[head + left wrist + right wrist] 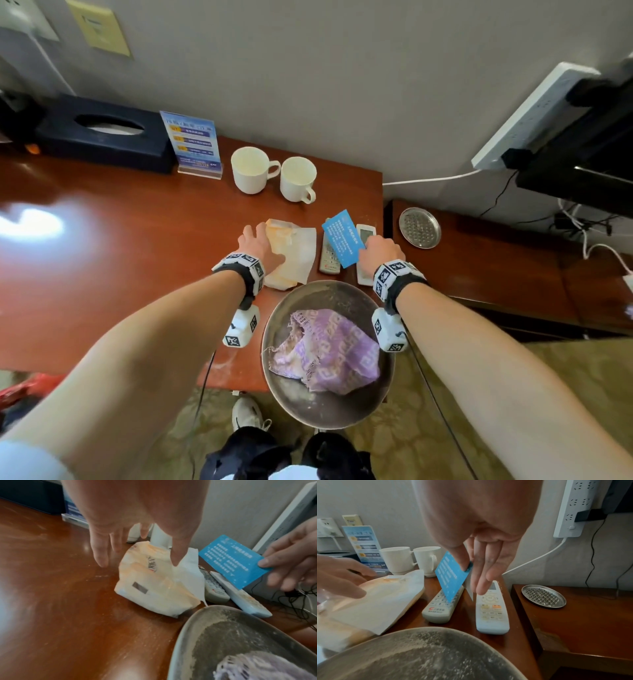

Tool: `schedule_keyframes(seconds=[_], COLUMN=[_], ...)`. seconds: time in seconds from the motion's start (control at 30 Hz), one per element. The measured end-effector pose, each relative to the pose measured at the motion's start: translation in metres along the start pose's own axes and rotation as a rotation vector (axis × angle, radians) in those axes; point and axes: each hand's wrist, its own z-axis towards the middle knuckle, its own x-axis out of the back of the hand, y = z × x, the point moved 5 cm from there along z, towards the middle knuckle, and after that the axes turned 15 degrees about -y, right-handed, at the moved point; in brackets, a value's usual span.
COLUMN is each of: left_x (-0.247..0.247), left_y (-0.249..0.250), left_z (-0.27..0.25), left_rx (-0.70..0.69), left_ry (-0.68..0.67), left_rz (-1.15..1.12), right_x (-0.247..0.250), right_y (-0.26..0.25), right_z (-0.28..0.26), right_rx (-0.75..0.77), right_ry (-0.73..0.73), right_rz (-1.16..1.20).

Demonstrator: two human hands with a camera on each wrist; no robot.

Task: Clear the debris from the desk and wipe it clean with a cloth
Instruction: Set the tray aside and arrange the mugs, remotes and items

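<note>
My left hand (260, 240) hovers with spread, straight fingers over a soft white-and-orange tissue pack (154, 588) lying on the red-brown desk (120, 240); the thumb touches the loose tissue sticking out of it. My right hand (471, 568) pinches a blue printed card (452, 577) between thumb and forefinger, tilted on edge above two remotes (438, 609). At the desk's near edge stands a dusty metal basin (274, 325), with a crumpled purple cloth (329, 346) inside. Fine pale dust streaks the desk in the left wrist view.
Two white mugs (251, 169) stand by the wall, next to a blue sign holder (193, 142) and a dark tissue box (102, 132). A round metal dish (419, 227) sits on the lower side table to the right. A power strip (534, 113) and cables hang there.
</note>
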Motion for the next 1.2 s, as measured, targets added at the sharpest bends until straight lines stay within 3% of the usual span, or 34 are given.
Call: schedule_keyframes(seconds=[0.2, 0.3, 0.47, 0.67, 1.2], left_x=[-0.017, -0.027, -0.031, -0.031, -0.015], left_y=[0.038, 0.044, 0.047, 0.06, 0.062], left_z=[0.0, 0.004, 0.013, 0.031, 0.046], left_rx=[-0.054, 0.015, 0.135, 0.175, 0.105], left_ry=[-0.094, -0.207, -0.241, -0.215, -0.102], left_rz=[0.375, 0.474, 0.479, 0.461, 0.386], right_x=[0.012, 0.022, 0.033, 0.048, 0.052], right_y=[0.015, 0.02, 0.034, 0.036, 0.013], right_z=[0.024, 0.041, 0.07, 0.104, 0.147], right_rx=[0.029, 0.075, 0.131, 0.184, 0.215], right_ry=[0.067, 0.101, 0.101, 0.098, 0.052], right_rz=[0.025, 0.07, 0.138, 0.134, 0.245])
